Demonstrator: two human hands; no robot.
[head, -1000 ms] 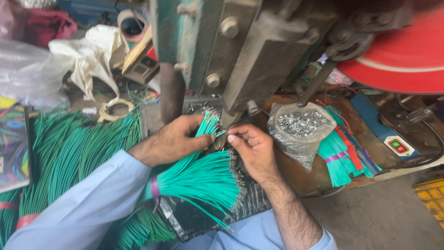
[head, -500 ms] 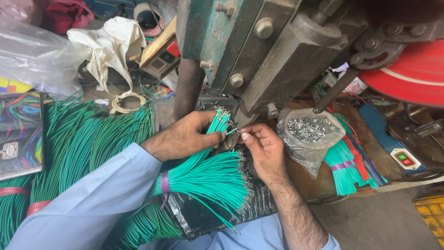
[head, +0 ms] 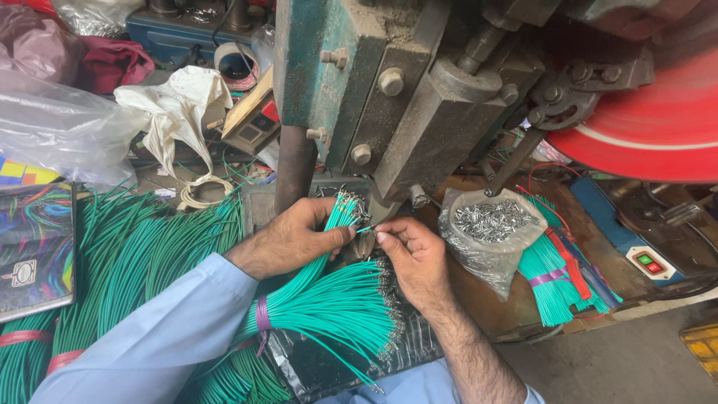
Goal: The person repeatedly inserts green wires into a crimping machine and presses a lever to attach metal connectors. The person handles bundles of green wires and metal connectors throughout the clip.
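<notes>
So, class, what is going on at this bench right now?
A person in a light blue sleeve works at a green press machine. The left hand grips a small bunch of green wires, while the right hand pinches a single wire's end beside it. A tied wire bundle lies below, and a bag of metal terminals sits alongside.

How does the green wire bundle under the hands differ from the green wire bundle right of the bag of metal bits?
The bundle under the hands fans out, tied by a purple band, its wire ends bearing metal tips. The bundle right of the bag is shorter, lies straighter, and shows plain cut ends. Both are green and purple-banded.
</notes>
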